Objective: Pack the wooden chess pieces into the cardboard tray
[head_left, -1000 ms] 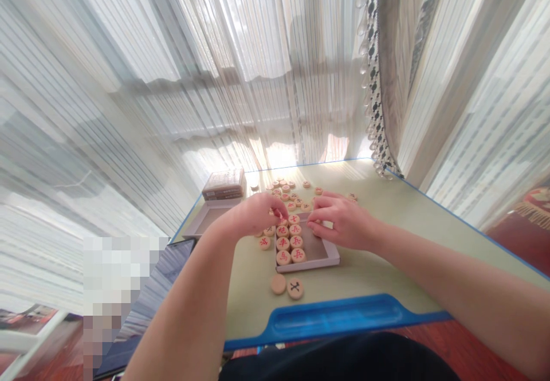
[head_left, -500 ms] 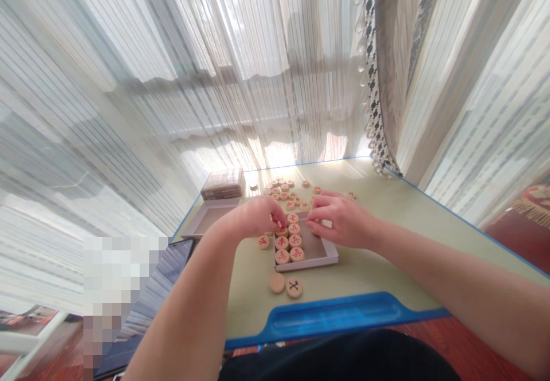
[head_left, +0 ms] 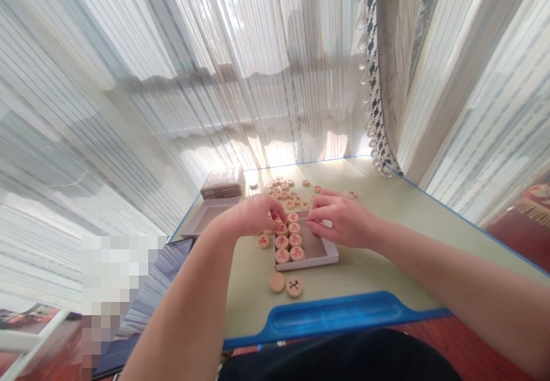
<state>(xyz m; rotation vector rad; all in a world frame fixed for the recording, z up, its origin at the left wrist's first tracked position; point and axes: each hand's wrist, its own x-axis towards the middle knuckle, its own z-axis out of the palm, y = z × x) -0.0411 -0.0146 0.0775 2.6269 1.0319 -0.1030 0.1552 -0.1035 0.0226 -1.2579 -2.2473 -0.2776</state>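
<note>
A shallow white box tray (head_left: 307, 264) holds wooden Chinese chess pieces with red characters, standing in two columns along its left side. My left hand (head_left: 258, 213) bends over the far end of the left column. Its curled fingertips close round a red-marked Chinese chess piece (head_left: 278, 217), partly covered by the fingers. Across the tray's right wall reaches my right hand (head_left: 337, 218), thumb and fingertips drawn together over the inside; what they pinch, if anything, is hidden. Just outside the left wall lies another red-marked piece (head_left: 263, 241).
Many loose pieces (head_left: 284, 187) spread behind the tray. In front lie a blank disc (head_left: 277, 282) and a black-marked piece (head_left: 294, 286). At left are an open box part (head_left: 206, 218), a closed box (head_left: 222, 182) and a tablet-like screen (head_left: 150, 295). The table has a blue front recess (head_left: 335, 315).
My left fingertips have lifted slightly, showing more of the red-marked pieces beneath them. My right hand has stayed nearly in place.
</note>
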